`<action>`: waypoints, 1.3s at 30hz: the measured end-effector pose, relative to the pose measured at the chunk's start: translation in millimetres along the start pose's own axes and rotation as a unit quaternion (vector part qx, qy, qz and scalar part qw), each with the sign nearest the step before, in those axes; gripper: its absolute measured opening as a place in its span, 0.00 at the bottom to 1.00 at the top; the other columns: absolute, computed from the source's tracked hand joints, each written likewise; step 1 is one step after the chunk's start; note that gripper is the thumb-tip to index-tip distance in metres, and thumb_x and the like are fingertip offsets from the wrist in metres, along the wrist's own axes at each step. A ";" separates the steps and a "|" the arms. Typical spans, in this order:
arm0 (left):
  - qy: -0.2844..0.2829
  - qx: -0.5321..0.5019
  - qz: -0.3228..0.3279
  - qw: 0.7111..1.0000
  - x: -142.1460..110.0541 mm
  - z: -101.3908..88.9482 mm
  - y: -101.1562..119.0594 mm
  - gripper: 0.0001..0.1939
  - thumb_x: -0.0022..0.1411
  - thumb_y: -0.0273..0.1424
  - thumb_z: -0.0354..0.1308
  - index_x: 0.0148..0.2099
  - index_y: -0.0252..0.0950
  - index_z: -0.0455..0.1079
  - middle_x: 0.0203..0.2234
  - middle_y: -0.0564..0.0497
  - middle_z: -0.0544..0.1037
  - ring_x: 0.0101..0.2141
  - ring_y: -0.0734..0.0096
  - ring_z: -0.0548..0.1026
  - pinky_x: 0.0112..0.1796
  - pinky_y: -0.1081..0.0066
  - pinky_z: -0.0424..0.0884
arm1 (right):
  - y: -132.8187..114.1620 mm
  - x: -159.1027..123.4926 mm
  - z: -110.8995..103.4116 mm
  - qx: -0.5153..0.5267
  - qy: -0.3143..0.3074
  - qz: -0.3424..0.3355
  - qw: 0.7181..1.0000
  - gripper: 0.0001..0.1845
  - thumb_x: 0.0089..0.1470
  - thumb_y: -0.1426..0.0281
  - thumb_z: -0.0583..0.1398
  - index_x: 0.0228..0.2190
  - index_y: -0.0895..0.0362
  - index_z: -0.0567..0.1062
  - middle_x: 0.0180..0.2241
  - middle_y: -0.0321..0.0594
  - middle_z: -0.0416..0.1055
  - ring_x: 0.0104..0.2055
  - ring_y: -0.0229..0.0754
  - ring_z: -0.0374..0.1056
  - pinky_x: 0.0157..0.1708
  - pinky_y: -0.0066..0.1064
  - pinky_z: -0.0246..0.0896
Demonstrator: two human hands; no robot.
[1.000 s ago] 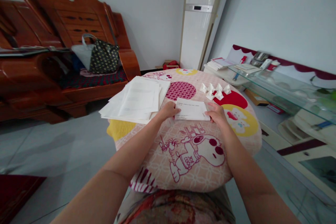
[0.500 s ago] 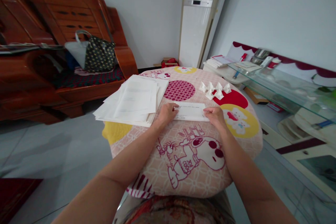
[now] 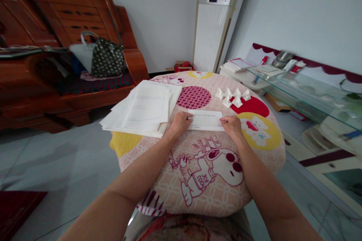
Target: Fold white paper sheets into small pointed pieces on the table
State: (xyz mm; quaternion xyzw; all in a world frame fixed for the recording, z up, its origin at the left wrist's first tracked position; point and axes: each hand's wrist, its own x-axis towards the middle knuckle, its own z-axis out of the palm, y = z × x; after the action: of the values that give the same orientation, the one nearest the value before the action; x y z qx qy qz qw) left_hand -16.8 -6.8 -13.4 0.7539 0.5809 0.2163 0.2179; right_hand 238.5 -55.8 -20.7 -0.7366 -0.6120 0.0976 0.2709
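Observation:
A folded sheet of white paper [image 3: 206,120] with printed lines lies flat on the patterned tablecloth [image 3: 198,188] in front of me. My left hand [image 3: 181,122] is closed on its left end, and my right hand [image 3: 231,124] pinches the right end between thumb and fingers. Beyond the right hand stand several small folded paper shapes [image 3: 232,97] with pointed tips, grouped in two rows. To the left of my left hand is a loose stack of white paper sheets [image 3: 147,107], some with faint print.
A carved wooden bench [image 3: 76,11] stands at the left, with a patterned bag [image 3: 107,58] on its seat. A glass-topped cabinet [image 3: 311,99] runs along the right wall, holding papers and containers. Behind the round table rises a tall white air conditioner [image 3: 210,34].
Both hands keep their hold on the two ends of the folded paper. The camera view has shifted very slightly; little else differs.

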 end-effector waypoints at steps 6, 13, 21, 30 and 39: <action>-0.007 0.004 -0.004 1.000 1.1 0.2 -0.8 0.18 0.62 0.26 0.62 0.55 0.34 0.80 0.31 0.47 0.82 0.33 0.66 0.77 0.41 0.68 0.72 | 0.1 -0.7 1.0 0.002 -0.003 0.000 1.000 0.15 0.51 0.74 0.60 0.36 0.57 0.87 0.39 0.46 0.84 0.44 0.51 0.79 0.46 0.36 0.70; -0.005 -0.006 -0.012 1.000 0.9 -2.5 2.3 0.19 0.62 0.25 0.63 0.55 0.33 0.79 0.31 0.46 0.83 0.32 0.66 0.78 0.40 0.68 0.73 | -2.3 -0.7 1.8 -0.005 -0.004 0.020 1.000 0.16 0.52 0.74 0.60 0.38 0.58 0.87 0.41 0.48 0.83 0.45 0.52 0.79 0.47 0.36 0.70; -0.022 0.015 -0.027 0.999 -0.4 -5.4 7.6 0.20 0.64 0.26 0.62 0.58 0.35 0.78 0.37 0.46 0.84 0.37 0.67 0.79 0.45 0.70 0.73 | -7.5 -2.4 -1.4 -0.026 -0.022 0.036 0.999 0.19 0.55 0.73 0.59 0.44 0.62 0.85 0.44 0.50 0.83 0.47 0.50 0.79 0.49 0.34 0.69; -0.023 0.041 -0.032 0.998 2.1 -3.6 8.0 0.19 0.65 0.27 0.62 0.58 0.36 0.78 0.39 0.46 0.84 0.39 0.66 0.80 0.47 0.71 0.74 | -11.8 -3.6 -3.5 -0.032 -0.020 0.038 0.999 0.18 0.54 0.74 0.59 0.43 0.60 0.86 0.45 0.49 0.82 0.48 0.49 0.78 0.50 0.32 0.68; 0.002 0.117 0.022 0.993 2.5 2.6 4.1 0.18 0.64 0.28 0.60 0.56 0.32 0.78 0.44 0.41 0.82 0.46 0.59 0.79 0.52 0.66 0.74 | -12.7 -2.2 -2.1 -0.048 -0.028 0.045 0.997 0.18 0.55 0.75 0.59 0.44 0.59 0.85 0.45 0.48 0.83 0.49 0.50 0.78 0.51 0.34 0.68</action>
State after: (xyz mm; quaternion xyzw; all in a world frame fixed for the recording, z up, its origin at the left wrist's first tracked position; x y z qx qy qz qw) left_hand -11.5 -5.5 -12.9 0.7867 0.5854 0.1530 0.1226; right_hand 228.3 -57.2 -12.8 -0.7726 -0.5894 0.1006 0.2135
